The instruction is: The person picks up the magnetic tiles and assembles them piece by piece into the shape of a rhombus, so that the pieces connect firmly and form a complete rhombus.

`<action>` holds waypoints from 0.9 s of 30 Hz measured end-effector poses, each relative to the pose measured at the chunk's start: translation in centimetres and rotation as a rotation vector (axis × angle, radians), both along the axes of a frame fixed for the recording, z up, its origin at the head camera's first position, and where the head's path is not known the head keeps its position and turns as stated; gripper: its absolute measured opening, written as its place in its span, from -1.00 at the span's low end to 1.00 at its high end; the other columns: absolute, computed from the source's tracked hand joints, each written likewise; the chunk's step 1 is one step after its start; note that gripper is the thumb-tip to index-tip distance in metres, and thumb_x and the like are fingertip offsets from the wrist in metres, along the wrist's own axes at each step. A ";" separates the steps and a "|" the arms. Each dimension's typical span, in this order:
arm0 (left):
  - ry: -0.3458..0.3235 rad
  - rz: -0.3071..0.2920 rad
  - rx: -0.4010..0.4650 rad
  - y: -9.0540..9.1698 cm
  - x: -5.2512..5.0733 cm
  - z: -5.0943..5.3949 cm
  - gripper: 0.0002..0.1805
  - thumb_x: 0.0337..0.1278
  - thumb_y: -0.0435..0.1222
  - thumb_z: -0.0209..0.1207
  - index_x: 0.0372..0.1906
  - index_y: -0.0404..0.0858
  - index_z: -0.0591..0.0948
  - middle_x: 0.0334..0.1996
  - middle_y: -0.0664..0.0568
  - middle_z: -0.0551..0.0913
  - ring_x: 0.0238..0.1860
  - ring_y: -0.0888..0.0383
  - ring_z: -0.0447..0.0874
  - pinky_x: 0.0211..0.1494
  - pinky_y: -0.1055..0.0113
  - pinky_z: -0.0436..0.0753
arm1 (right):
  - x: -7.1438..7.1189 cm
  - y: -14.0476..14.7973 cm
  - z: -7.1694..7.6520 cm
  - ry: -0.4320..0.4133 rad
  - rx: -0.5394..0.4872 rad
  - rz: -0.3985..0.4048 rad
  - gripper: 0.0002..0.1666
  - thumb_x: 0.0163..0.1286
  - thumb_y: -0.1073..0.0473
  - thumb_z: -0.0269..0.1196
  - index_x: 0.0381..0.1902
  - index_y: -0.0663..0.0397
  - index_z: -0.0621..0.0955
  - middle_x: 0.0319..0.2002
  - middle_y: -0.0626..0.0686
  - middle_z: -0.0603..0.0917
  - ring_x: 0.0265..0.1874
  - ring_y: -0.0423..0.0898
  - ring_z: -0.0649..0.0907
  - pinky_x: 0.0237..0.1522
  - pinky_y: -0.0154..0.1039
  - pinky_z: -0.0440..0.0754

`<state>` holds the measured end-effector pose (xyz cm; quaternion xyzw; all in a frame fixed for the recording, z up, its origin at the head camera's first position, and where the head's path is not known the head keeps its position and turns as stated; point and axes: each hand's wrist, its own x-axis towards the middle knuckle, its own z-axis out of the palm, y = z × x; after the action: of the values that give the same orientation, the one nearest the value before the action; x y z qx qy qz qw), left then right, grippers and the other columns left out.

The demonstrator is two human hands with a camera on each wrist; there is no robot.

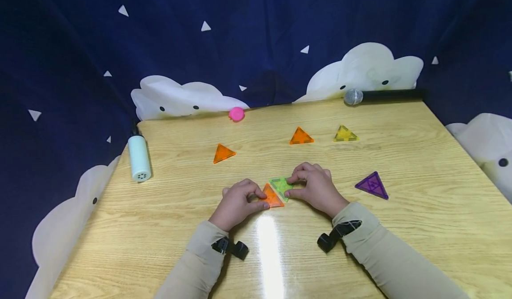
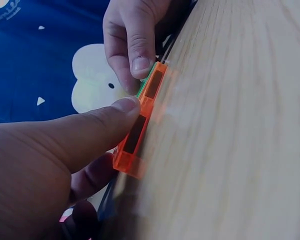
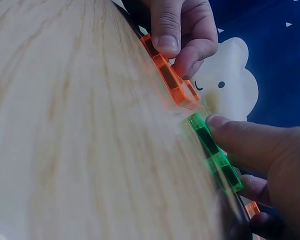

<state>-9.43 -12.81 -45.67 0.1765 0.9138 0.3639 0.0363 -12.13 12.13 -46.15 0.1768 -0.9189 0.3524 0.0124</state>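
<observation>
My left hand (image 1: 240, 203) pinches an orange triangular magnetic tile (image 1: 274, 198) at its left side, thumb and index finger on its edges. In the left wrist view the dark magnet strips show along the edge of that orange tile (image 2: 135, 134). To its right, my right hand (image 1: 314, 188) holds a green triangular magnetic tile (image 1: 281, 186) between thumb and fingers. The two tiles lie low at the tabletop, their slanted edges side by side. A narrow gap between the green tile (image 3: 217, 154) and the orange one appears in the right wrist view.
Beyond the hands lie two more orange triangles, one left (image 1: 223, 153) and one centre (image 1: 301, 136), and a yellow triangle (image 1: 345, 133). A purple triangle (image 1: 373, 185) is at right. Around the table (image 1: 160, 228) edges are a pale-blue cylinder (image 1: 139, 159), pink round object (image 1: 236, 114) and microphone (image 1: 384, 96).
</observation>
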 end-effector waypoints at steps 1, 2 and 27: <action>-0.002 0.001 0.001 0.0 0.0 0.0 -0.82 -0.03 -0.09 0.51 -0.35 0.09 0.71 -0.30 0.35 0.59 -0.37 0.27 0.45 -0.10 0.13 0.12 | 0.0 0.0 0.0 0.002 -0.002 0.001 -0.63 0.01 -0.06 0.60 -0.20 -0.15 0.80 -0.11 -0.12 0.62 -0.06 -0.01 0.51 -0.03 0.03 0.22; -0.002 0.001 0.001 0.0 0.0 0.0 -0.82 -0.03 -0.09 0.51 -0.35 0.09 0.71 -0.30 0.35 0.59 -0.37 0.27 0.45 -0.10 0.13 0.12 | 0.0 0.0 0.0 0.005 -0.001 0.001 -0.63 0.01 -0.06 0.60 -0.20 -0.15 0.80 -0.11 -0.12 0.62 -0.06 -0.01 0.51 -0.03 0.03 0.22; 0.000 0.022 -0.030 0.4 0.1 0.1 -0.83 0.01 -0.07 0.49 -0.33 0.07 0.71 -0.24 0.30 0.63 -0.16 0.22 0.57 -0.05 0.08 0.14 | 0.0 0.1 -0.2 0.009 -0.006 0.010 -0.63 0.03 -0.07 0.59 -0.18 -0.16 0.79 -0.11 -0.14 0.62 -0.06 -0.02 0.51 -0.05 0.00 0.19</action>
<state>-9.34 -12.39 -45.61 0.1660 0.9210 0.3506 0.0351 -12.09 12.20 -46.33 0.1829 -0.9169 0.3543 0.0155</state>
